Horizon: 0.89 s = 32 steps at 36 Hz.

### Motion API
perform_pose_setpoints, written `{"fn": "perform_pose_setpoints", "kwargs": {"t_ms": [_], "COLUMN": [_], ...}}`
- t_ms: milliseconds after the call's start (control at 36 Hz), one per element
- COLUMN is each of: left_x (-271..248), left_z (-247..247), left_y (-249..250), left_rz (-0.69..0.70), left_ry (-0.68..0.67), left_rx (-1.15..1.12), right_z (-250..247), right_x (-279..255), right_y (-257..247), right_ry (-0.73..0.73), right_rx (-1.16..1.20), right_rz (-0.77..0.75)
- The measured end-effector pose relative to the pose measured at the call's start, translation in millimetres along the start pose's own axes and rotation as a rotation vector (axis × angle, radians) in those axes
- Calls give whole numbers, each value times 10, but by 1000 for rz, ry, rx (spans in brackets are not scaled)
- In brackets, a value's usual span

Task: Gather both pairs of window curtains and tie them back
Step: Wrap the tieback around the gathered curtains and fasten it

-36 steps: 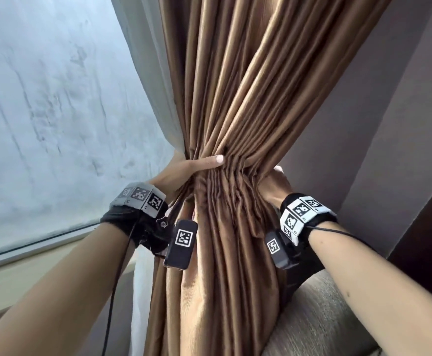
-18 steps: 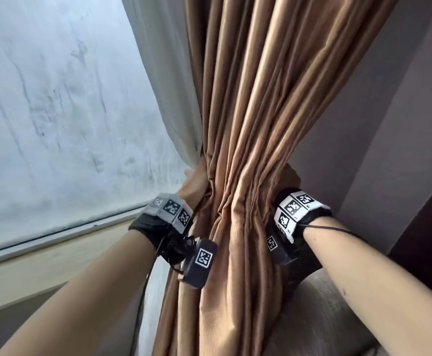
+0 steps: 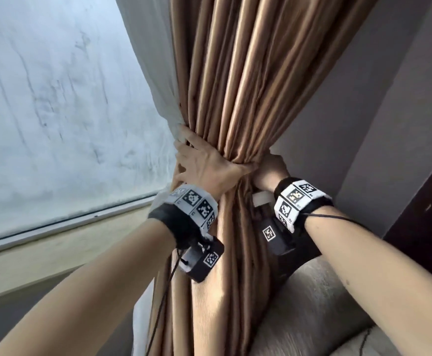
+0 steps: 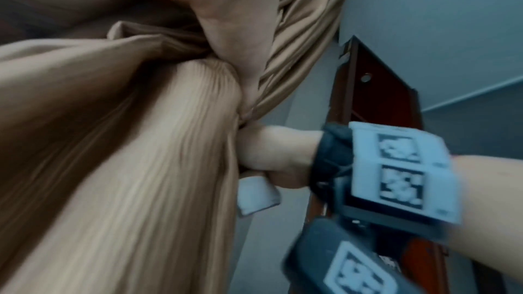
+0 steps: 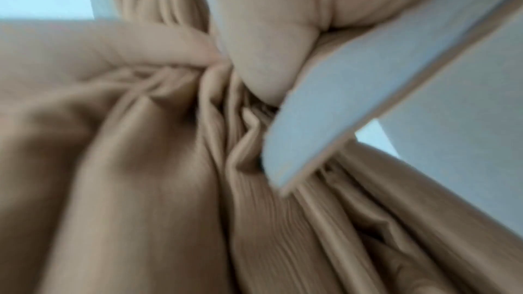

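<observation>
A brown pleated curtain (image 3: 238,80) hangs down the middle, pinched into a waist, with a white sheer curtain (image 3: 155,73) against its left edge. My left hand (image 3: 204,165) wraps round the waist from the left, thumb across the front. My right hand (image 3: 270,170) is at the waist's right side, fingers hidden behind the folds. In the right wrist view its fingers (image 5: 268,57) curl on a pale tie-back strap (image 5: 339,108). The strap's end (image 4: 257,193) sticks out under my right hand (image 4: 274,153) in the left wrist view.
Frosted window glass (image 3: 55,111) and its sill (image 3: 63,242) fill the left. A grey wall (image 3: 363,111) stands behind the curtain. Dark wooden furniture (image 3: 425,209) is at the far right, and a grey upholstered cushion (image 3: 312,304) lies below my right forearm.
My left hand came round from the curtain's left edge and now clasps the front of the bundle. The waist is drawn tighter. My right hand stayed at the right side.
</observation>
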<state>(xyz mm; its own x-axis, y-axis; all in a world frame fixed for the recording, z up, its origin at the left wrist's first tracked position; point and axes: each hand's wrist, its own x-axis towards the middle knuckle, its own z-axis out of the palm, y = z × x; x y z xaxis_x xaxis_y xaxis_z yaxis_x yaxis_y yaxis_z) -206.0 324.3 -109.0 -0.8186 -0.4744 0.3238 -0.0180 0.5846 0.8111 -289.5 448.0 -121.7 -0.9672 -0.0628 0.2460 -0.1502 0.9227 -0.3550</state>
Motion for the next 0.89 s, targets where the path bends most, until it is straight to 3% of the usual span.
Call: {"fn": "perform_pose_setpoints", "kwargs": {"t_ms": [167,361,472,611,722,805,889], "left_x": [73,176,236,351,434,503,446], "left_z": [59,123,101,-49,-269,-493,-649], "left_y": [73,32,37,-83,-174,-283,-467], "left_rz": [-73,-55,-32,-16,-26,-174,-199], "left_ry": [71,127,97,-6,-224,-437,-683], "left_rx": [75,76,127,148,7,-402,-703], "right_z": [-260,-372,-444,-326,-270,-231,-193], "right_x": [-292,-516,-662,-634,-614,-603,-609], "right_y": [17,-67,-353,-516,-592,-607,-598], "right_ry": [55,66,-26,-140,-164,-185,-131], "right_rx": [-9,53,100,302,401,324,275], "right_rz": [-46,-148,-265,-226,-208,-206,-132]}}
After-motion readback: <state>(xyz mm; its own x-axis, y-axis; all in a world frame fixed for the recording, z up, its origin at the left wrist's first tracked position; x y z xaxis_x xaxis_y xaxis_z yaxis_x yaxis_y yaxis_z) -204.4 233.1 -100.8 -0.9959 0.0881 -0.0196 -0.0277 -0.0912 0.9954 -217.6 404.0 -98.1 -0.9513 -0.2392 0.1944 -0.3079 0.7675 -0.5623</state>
